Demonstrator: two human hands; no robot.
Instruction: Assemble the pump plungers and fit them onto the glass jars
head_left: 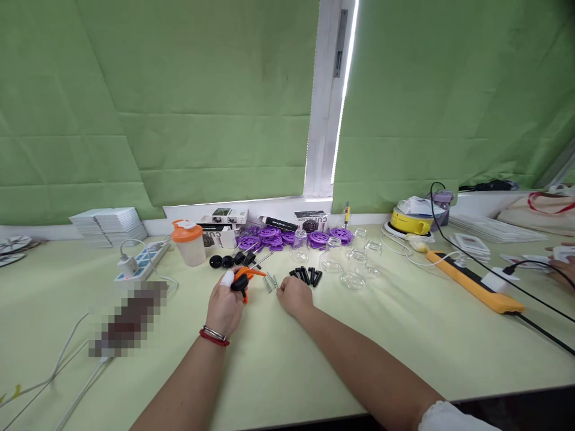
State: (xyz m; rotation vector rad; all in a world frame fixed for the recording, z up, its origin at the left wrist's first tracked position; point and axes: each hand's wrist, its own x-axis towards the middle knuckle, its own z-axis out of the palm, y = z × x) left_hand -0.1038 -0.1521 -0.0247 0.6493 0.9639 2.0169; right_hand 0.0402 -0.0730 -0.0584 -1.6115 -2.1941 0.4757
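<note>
Two hands busy mid-table: left hand [224, 305] grips an orange tool [245, 276], while right hand [294, 295] rests loosely curled, holding nothing I can see, beside black pegs [306, 275]. Looks like fitting parts; picking up a screw [268, 282] likely comes next. Boxes [309, 219] near the far edge read "CUP..." partly.

blurred patch [128, 320] on table: unreadable | co-worker's hand [561, 263] cut off by rt edge | right hand [294, 297] fingertips hidden, maybe on small parts
</note>
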